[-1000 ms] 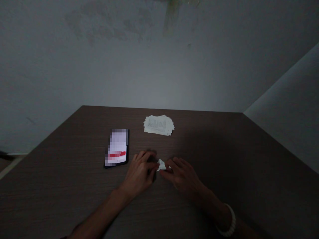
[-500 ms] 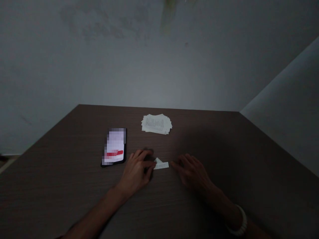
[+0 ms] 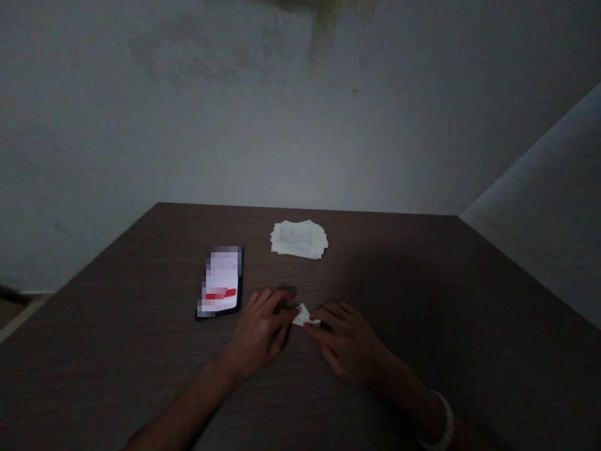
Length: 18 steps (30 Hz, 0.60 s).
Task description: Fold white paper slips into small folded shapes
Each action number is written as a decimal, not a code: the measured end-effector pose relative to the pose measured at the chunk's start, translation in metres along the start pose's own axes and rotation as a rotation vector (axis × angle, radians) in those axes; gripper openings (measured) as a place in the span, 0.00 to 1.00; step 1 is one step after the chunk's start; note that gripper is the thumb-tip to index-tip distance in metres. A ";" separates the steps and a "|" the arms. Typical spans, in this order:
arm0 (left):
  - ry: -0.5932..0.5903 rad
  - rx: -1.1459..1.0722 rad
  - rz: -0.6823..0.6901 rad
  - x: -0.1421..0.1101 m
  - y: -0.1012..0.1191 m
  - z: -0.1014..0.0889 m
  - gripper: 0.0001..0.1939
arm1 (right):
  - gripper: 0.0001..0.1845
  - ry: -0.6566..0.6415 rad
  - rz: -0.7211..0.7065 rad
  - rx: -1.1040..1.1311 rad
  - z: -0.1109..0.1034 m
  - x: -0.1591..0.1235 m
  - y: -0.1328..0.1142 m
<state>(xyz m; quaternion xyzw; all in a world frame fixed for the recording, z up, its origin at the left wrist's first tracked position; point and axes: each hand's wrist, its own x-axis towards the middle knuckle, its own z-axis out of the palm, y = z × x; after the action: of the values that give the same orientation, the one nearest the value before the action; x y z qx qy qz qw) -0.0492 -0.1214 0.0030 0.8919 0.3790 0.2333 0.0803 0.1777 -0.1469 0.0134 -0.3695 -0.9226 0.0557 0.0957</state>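
A small folded piece of printed paper [image 3: 302, 315] lies on the dark wooden table [image 3: 263, 407], with a pointed tip at its top. My left hand [image 3: 261, 326] has its fingertips closed on the paper's left end. From the other side, my right hand [image 3: 346, 338] pinches the paper's right end, and its fingers cover part of it. A pale bracelet [image 3: 444, 423] circles my right wrist. Parts of the folds are hidden under the fingertips.
Beyond my hands lies a loose stack of printed papers [image 3: 299, 239]. Left of my left hand is a phone [image 3: 220, 282] with a lit, partly blurred screen. A stained wall [image 3: 300, 144] rises behind the table's far edge.
My right hand has moved left from beside the paper and now grips its right end. My left hand stays at the left end. The whole view has shifted slightly.
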 end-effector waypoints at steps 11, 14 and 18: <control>-0.072 0.184 0.191 -0.005 0.006 -0.002 0.15 | 0.22 0.027 0.022 0.022 0.004 -0.002 -0.002; -0.078 0.171 0.125 -0.005 0.006 -0.002 0.13 | 0.21 0.042 0.017 0.019 0.004 -0.002 -0.002; -0.064 0.164 0.059 -0.008 0.000 -0.007 0.11 | 0.20 0.050 0.019 0.036 0.005 -0.002 -0.002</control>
<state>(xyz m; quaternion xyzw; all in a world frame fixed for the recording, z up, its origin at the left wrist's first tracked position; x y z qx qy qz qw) -0.0571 -0.1271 0.0066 0.9132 0.3678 0.1753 0.0123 0.1772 -0.1499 0.0084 -0.3778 -0.9152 0.0641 0.1251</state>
